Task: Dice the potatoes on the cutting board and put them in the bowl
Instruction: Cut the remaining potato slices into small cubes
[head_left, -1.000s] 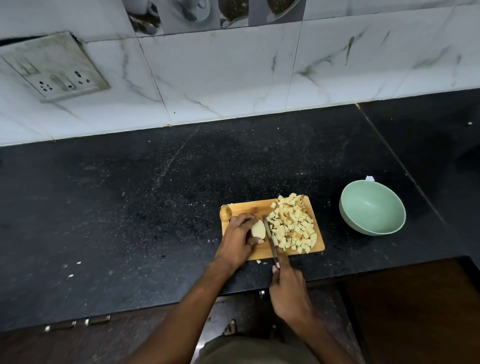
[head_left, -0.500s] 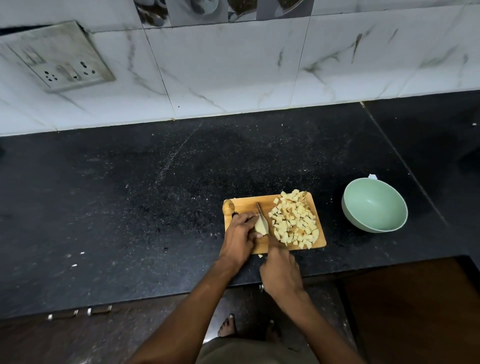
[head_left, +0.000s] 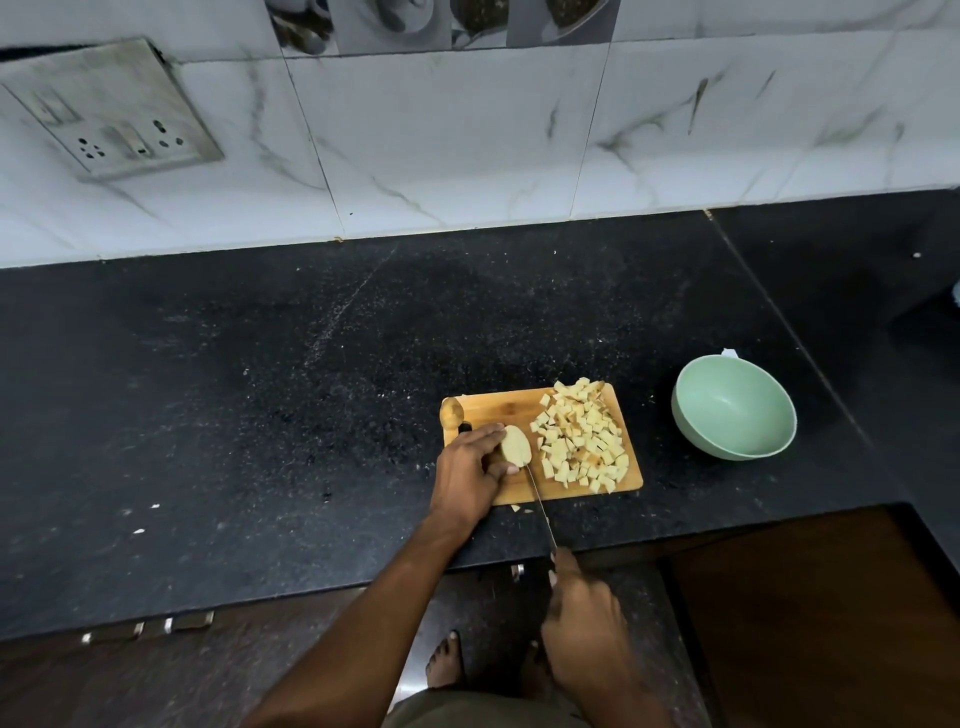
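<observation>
A peeled potato piece (head_left: 515, 445) sat on the left part of a wooden cutting board (head_left: 498, 408), its flat cut face turned toward a heap of potato cubes (head_left: 581, 439) covering the board's right part. The left hand (head_left: 470, 474) curled its fingers round the piece, steadying it. Half a second earlier the knife (head_left: 539, 503) had stood over the piece with the right hand (head_left: 584, 618) close behind it; by this moment that hand, closed round the handle, had drawn back past the counter (head_left: 260, 395) edge, and only the blade tip touched the piece's near side. That suggested one slicing stroke finished and more cuts remaining. The green bowl (head_left: 733, 406), right of the board and apart from it, held nothing yet.
</observation>
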